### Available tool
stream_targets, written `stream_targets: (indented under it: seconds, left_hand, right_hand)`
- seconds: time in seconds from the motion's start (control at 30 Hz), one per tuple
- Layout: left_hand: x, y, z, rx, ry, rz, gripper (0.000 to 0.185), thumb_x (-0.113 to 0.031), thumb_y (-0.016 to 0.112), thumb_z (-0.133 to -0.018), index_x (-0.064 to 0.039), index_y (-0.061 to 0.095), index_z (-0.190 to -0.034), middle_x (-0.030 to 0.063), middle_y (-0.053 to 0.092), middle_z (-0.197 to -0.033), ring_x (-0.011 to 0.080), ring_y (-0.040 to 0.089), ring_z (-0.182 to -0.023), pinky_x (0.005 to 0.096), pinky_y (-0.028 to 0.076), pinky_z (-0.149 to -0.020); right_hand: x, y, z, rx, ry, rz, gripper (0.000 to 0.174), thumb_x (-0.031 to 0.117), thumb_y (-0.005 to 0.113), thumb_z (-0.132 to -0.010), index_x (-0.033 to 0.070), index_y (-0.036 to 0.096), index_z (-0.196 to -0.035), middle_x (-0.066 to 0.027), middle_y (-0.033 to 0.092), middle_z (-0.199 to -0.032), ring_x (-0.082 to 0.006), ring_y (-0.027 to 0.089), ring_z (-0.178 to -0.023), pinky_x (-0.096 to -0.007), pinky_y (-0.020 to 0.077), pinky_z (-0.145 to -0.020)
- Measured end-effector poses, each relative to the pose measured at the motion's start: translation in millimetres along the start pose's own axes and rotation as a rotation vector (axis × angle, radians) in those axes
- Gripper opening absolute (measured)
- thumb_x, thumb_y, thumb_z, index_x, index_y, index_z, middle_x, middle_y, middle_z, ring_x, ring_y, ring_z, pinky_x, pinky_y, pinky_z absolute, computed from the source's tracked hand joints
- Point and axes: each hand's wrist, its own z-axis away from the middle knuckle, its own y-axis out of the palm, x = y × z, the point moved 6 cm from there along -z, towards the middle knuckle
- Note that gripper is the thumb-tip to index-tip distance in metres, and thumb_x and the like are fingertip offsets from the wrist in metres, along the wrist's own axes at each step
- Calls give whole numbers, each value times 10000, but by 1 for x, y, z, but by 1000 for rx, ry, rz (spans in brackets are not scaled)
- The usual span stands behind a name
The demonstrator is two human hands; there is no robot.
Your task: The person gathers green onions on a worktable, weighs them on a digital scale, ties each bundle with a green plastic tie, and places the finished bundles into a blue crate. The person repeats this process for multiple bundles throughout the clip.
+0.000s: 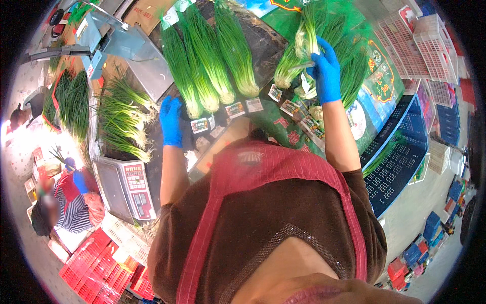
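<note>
Several bundles of green onions [212, 72] lie side by side on the dark worktop, roots towards me. My left hand [171, 121], in a blue glove, rests on the worktop at their left; whether its fingers hold anything I cannot tell. In my gloved right hand [327, 72] is a small bunch of green onions [308, 34], raised over more green onions [286, 76] at the right. Printed labels [235, 110] lie near the roots. Loose green onions [127, 114] are heaped left of my left hand.
A digital scale [125, 190] stands at the lower left, a blue tape dispenser-like device [95, 62] at the upper left. A co-worker [76, 201] in blue gloves is at the far left. Right of me are a blue plastic crate [402, 155] and white crates [433, 45]; red crates [95, 266] stand lower left.
</note>
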Motion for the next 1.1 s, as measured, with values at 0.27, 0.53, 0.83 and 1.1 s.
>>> stream_targets:
  seconds: [0.27,0.53,0.83,1.1]
  left_hand:
    - [-5,25,-9,60,23,68,480,-184,611,-913,-5,456,-1330,110,599,-1184,204,588,-1056,330,473,-913]
    - [-2,26,-15,6,-121,51,604,-292,672,-882,19,434,-1342,118,554,-1251,209,535,-1121,331,432,-960]
    - [-16,109,-29,362,-147,167,497,-231,689,-878,-12,522,-1291,137,608,-1216,255,608,-1078,397,502,-914]
    - [-14,140,58,607,-445,267,513,-288,602,-908,2,492,-1317,146,580,-1245,272,553,-1121,403,423,-998]
  right_hand:
    - [-29,77,40,373,61,-65,606,67,571,-782,85,462,-1378,-70,552,-1285,-191,549,-1145,-294,457,-938]
    - [-68,105,45,394,-65,668,520,259,664,-885,96,508,-1353,-157,660,-1096,-195,634,-936,-360,507,-841]
    - [-142,172,-22,318,232,411,912,441,816,-713,-52,400,-1358,-195,554,-1281,-267,557,-1151,-393,455,-968]
    - [-61,133,56,643,404,-257,462,291,745,-803,51,635,-1182,-96,665,-1119,-205,634,-966,-362,504,-884]
